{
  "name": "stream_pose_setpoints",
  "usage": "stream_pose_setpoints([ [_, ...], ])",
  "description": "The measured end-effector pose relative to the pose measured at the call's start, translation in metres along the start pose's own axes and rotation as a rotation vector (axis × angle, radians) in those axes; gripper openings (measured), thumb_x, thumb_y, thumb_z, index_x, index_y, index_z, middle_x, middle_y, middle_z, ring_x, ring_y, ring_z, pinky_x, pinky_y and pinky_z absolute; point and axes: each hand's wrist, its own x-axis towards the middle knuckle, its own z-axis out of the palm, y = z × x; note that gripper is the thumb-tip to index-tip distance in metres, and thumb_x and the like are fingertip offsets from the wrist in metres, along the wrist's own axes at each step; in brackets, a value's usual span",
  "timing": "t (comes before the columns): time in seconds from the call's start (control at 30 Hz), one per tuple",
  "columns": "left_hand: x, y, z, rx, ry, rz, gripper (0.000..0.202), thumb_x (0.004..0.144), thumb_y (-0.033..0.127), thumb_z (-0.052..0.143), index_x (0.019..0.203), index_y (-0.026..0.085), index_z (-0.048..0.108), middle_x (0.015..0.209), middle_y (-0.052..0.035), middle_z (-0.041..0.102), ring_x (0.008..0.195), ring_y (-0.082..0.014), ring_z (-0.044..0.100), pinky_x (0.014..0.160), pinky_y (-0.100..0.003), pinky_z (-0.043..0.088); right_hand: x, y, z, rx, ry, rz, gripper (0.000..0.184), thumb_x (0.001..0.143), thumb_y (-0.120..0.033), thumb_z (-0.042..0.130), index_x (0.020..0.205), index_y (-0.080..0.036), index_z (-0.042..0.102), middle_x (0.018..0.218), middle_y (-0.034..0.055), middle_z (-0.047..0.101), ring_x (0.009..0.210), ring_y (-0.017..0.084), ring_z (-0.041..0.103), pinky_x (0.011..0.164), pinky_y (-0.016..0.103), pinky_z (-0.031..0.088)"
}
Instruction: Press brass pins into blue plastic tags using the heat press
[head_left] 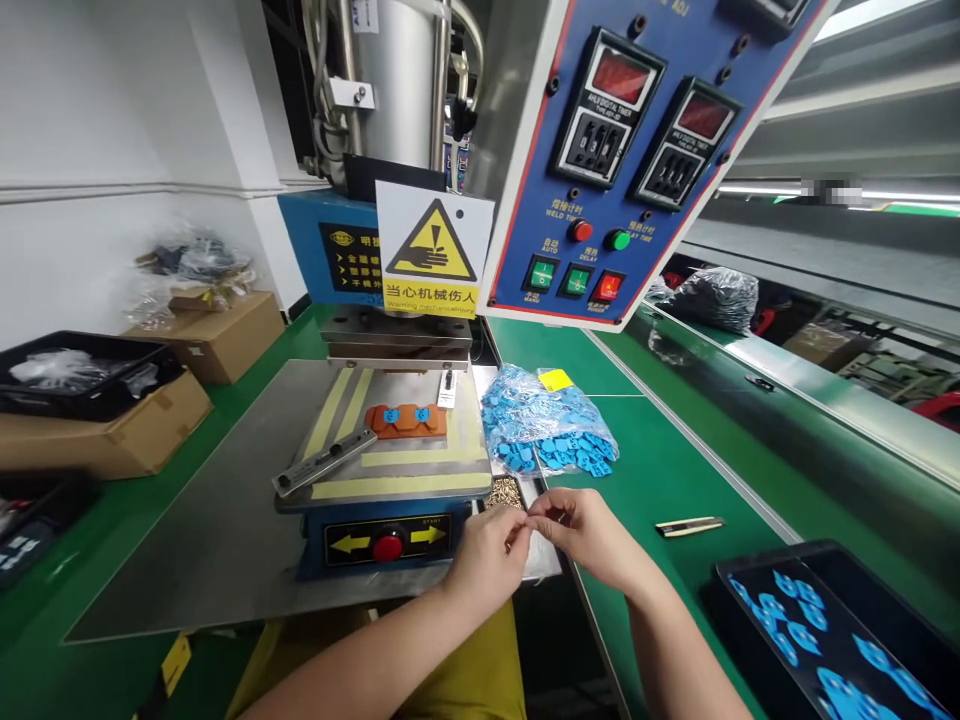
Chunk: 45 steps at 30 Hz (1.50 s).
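Right of the orange holder [409, 431], my left hand [489, 552] and right hand [591, 525] meet in a closed pinch; what it holds, I cannot tell.
Left of the holder, I see a metal bar [325, 463] crowding it; to its right, brass bits [503, 492], a bag of blue pieces [551, 430], a knife [690, 527], a black bin [851, 572].

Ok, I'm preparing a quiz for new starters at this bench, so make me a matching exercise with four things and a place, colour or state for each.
1. Orange fixture
2. Big red button
3. Heaped small parts
4. Clear bag

A. Between two yellow arrows
B. Brass-coloured
C. Holding many blue pieces
D. Lying on the taped plate

Pairs: 1-D, 2-A, 3-B, 4-C
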Motion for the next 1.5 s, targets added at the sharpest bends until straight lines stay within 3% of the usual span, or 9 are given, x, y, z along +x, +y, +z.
stream_pose_setpoints([
  [0.1,-0.002,-0.001,-0.013,0.175,0.062,0.125,0.018,0.080,0.009,0.048,0.074,0.017,0.063,0.071,-0.0035,0.064,0.067,-0.0145,0.060,0.061,-0.023,0.044,-0.001,-0.011,0.014,-0.132,0.096,-0.048,0.016,0.083,-0.027,0.055,0.076,-0.020,0.068,0.071,0.0030,0.068,0.064,0.017,0.059,0.057,0.026,0.041],
  [0.27,-0.006,-0.006,-0.027,0.176,0.148,0.142,0.021,0.078,0.005,0.048,0.077,0.017,0.064,0.069,-0.0024,0.065,0.063,-0.0133,0.060,0.059,-0.022,0.046,0.000,-0.018,0.036,-0.258,0.202,-0.162,0.019,0.086,-0.025,0.049,0.081,-0.021,0.066,0.075,0.0053,0.067,0.062,0.017,0.060,0.057,0.028,0.042],
  [0.5,-0.013,-0.009,-0.060,-0.022,0.256,0.157,0.015,0.084,0.013,0.054,0.090,0.018,0.067,0.076,-0.0025,0.070,0.062,-0.0117,0.065,0.063,-0.021,0.054,0.013,-0.026,0.047,-0.016,0.250,-0.238,0.019,0.088,-0.030,0.050,0.077,-0.020,0.063,0.071,0.0031,0.064,0.062,0.015,0.056,0.058,0.025,0.044],
  [0.8,-0.025,-0.018,-0.100,-0.284,0.263,0.055,0.021,0.090,0.023,0.048,0.100,0.017,0.066,0.088,-0.0066,0.070,0.072,-0.0142,0.068,0.064,-0.023,0.058,0.058,-0.037,0.065,0.070,0.271,-0.270,0.023,0.089,-0.035,0.049,0.083,-0.018,0.063,0.075,0.0032,0.063,0.069,0.015,0.057,0.062,0.026,0.044],
  [1.0,-0.033,-0.015,-0.142,-0.085,0.189,0.074,0.022,0.088,0.021,0.048,0.096,0.020,0.069,0.085,-0.0070,0.065,0.078,-0.0158,0.064,0.070,-0.024,0.054,0.117,-0.050,0.079,-0.086,0.316,-0.325,0.023,0.090,-0.033,0.045,0.086,-0.019,0.063,0.083,0.0055,0.066,0.073,0.017,0.059,0.064,0.028,0.044],
  [1.17,-0.039,-0.020,-0.173,-0.141,0.229,0.024,0.022,0.088,0.020,0.049,0.098,0.021,0.069,0.082,-0.0049,0.065,0.069,-0.0130,0.063,0.064,-0.021,0.053,0.156,-0.052,0.084,-0.264,0.345,-0.379,0.022,0.090,-0.027,0.042,0.088,-0.019,0.063,0.087,0.0071,0.065,0.082,0.020,0.059,0.072,0.031,0.045],
  [1.5,-0.038,-0.035,-0.194,-0.261,0.304,-0.012,0.021,0.090,0.023,0.048,0.104,0.020,0.063,0.082,-0.0028,0.068,0.070,-0.0120,0.066,0.065,-0.022,0.057,0.166,-0.059,0.091,-0.583,0.328,-0.411,0.031,0.094,-0.022,0.035,0.092,-0.015,0.065,0.088,0.0104,0.062,0.088,0.022,0.052,0.078,0.032,0.042],
])
